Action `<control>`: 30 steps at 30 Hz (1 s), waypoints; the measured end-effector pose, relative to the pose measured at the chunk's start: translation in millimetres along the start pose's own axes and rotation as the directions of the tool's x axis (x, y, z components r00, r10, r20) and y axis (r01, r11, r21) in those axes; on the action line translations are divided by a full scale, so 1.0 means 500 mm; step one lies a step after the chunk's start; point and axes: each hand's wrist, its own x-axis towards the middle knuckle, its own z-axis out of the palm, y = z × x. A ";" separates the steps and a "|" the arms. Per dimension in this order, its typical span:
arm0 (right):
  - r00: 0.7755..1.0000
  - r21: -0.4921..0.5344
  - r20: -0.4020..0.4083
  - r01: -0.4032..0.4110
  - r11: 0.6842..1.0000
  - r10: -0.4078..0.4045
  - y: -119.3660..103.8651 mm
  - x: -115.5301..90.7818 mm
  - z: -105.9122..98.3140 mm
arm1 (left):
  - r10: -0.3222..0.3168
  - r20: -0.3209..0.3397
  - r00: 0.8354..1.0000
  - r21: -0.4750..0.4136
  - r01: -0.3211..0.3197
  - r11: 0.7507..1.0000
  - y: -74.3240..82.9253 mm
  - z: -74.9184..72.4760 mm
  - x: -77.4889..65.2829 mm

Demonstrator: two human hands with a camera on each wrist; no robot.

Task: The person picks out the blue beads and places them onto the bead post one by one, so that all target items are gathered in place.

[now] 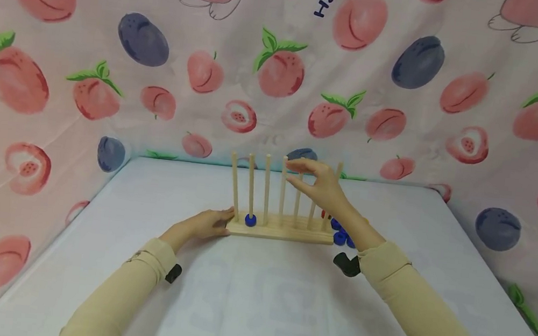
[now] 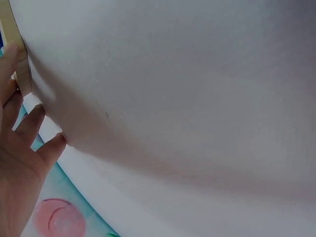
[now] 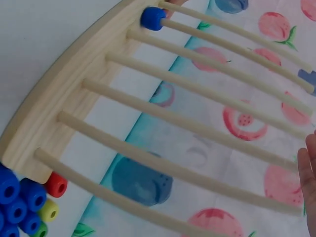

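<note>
A wooden peg rack (image 1: 282, 235) with several upright pegs stands on the table. One blue bead (image 1: 250, 220) sits at the foot of the second peg from the left; the right wrist view shows the same blue bead (image 3: 153, 18). My left hand (image 1: 207, 224) grips the rack's left end, thumb at the front and fingers behind. In the left wrist view that hand (image 2: 22, 153) is beside the wooden end (image 2: 23, 74). My right hand (image 1: 318, 182) is raised near the fourth peg's top, thumb and fingers apart with no bead visible between them. Whether it touches the peg cannot be told.
Loose blue beads (image 1: 340, 237) lie against the rack's right end, partly behind the right forearm. A red bead (image 3: 57, 184), a yellow bead (image 3: 49, 210) and a green bead (image 3: 40, 230) are among them. A fruit-patterned cloth (image 1: 273, 120) hangs behind the white table (image 1: 256, 296).
</note>
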 end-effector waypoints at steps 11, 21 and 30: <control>0.982 0.002 0.083 -0.170 0.985 0.169 0.036 -0.059 -0.041 | 0.000 0.003 1.000 0.024 0.000 1.000 -0.001 0.004 0.000; 0.983 -0.007 0.083 -0.163 0.987 0.163 0.070 -0.115 -0.076 | 0.008 -0.002 1.000 0.022 -0.008 1.000 0.007 0.001 0.000; 0.977 -0.050 0.048 -0.208 0.977 0.210 0.103 -0.160 -0.102 | 0.001 0.015 1.000 0.019 -0.001 1.000 0.004 -0.001 0.006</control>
